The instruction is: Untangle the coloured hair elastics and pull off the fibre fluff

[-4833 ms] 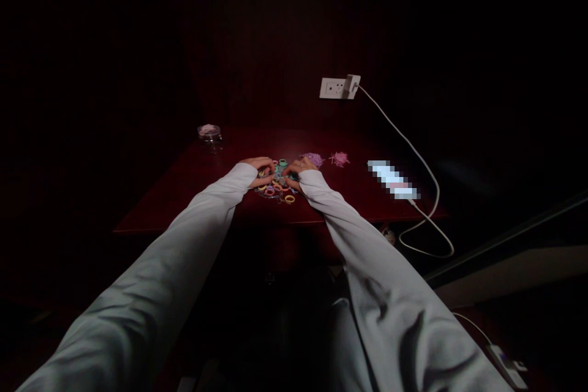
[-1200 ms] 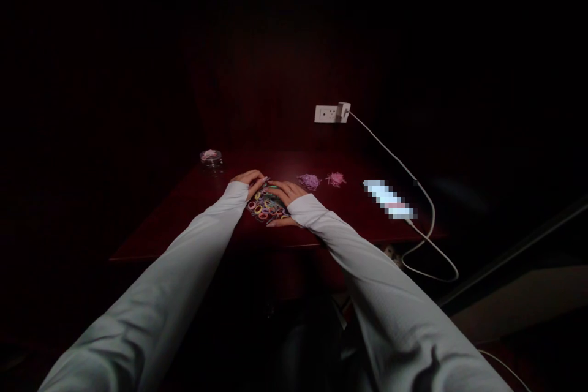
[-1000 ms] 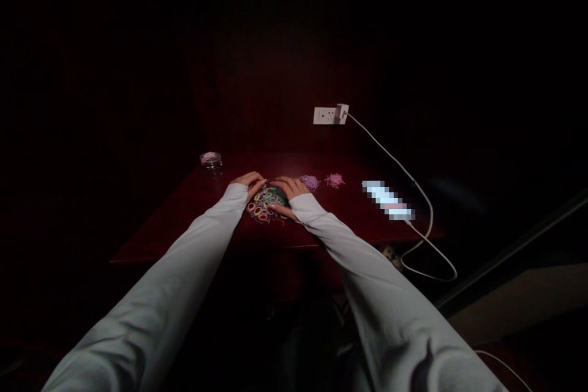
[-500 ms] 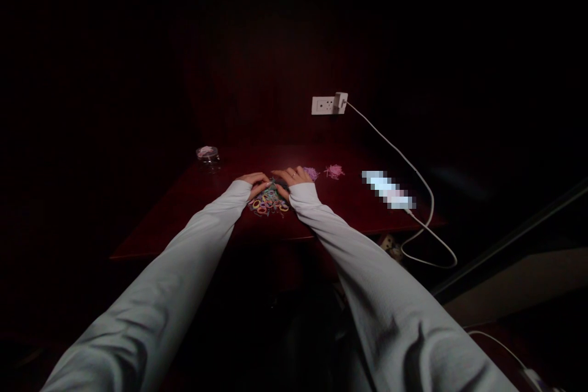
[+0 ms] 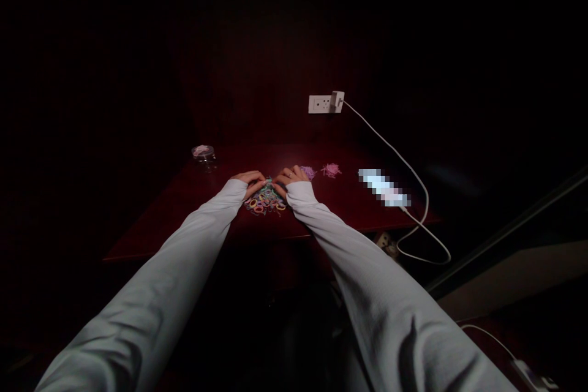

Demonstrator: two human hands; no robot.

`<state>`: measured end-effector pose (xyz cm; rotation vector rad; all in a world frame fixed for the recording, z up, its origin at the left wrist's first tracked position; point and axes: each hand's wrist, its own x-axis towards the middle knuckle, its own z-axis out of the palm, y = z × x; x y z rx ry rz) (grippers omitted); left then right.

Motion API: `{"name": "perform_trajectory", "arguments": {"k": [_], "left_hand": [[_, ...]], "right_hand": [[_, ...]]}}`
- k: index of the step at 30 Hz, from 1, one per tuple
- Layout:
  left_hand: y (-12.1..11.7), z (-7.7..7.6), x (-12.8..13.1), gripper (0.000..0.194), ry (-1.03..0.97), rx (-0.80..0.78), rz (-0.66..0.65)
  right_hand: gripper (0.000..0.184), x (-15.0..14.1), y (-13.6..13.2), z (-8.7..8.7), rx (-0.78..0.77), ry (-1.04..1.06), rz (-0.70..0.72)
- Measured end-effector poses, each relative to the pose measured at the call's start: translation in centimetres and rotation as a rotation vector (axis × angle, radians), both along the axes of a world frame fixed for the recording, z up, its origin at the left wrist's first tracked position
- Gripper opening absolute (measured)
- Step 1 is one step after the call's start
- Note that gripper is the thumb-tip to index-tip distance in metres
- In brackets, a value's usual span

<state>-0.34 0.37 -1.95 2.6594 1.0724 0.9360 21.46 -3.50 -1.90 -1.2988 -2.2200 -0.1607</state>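
Observation:
A heap of small coloured elastic rings (image 5: 266,203) lies on the dark red table (image 5: 193,214). My left hand (image 5: 250,181) rests on the heap's left side, fingers curled over the rings. My right hand (image 5: 289,177) sits on the heap's far right side, fingers bent and pinching into the rings. Both arms wear pale grey sleeves. The room is very dark, so what each set of fingers grips is unclear.
Two small sorted piles, purple (image 5: 307,171) and pink (image 5: 331,169), lie right of my hands. A small glass jar (image 5: 203,154) stands at the far left. A lit phone (image 5: 383,187) lies at the right, cabled to a wall socket (image 5: 325,103).
My right hand has drawn back from lying flat over the heap to its far right edge, fingers now bent. The rings are gathered tighter between my hands. My view shifted slightly.

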Motion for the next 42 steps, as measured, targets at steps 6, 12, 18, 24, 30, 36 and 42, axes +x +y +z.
{"name": "perform_trajectory", "arguments": {"k": [6,12,18,24,30,36,42], "left_hand": [[0.0,-0.3,0.2,0.035,-0.018,0.02,0.025],[0.2,-0.1,-0.3,0.037,0.033,0.077,0.083],[0.3,0.3,-0.5,0.034,0.096,0.113,0.131],[0.0,0.5,-0.1,0.03,0.121,0.114,0.14],[-0.6,1.1,0.0,0.026,0.077,0.067,0.291],[0.1,1.9,-1.6,0.027,-0.103,-0.02,0.704],[0.0,1.0,-0.7,0.025,-0.003,-0.238,0.627]], "right_hand": [[0.023,0.0,-0.1,0.2,-0.01,0.04,-0.037],[0.022,2.4,0.4,1.0,-0.058,0.228,-0.275],[0.026,6.6,1.4,0.6,-0.097,0.231,-0.568],[0.028,7.1,1.9,-0.3,-0.091,0.153,-0.534],[0.028,5.9,1.2,-0.2,0.04,-0.032,-0.39],[0.032,3.1,-0.2,0.7,0.009,0.075,-0.196],[0.031,-1.8,-2.7,0.5,-0.076,0.142,0.147]]}}
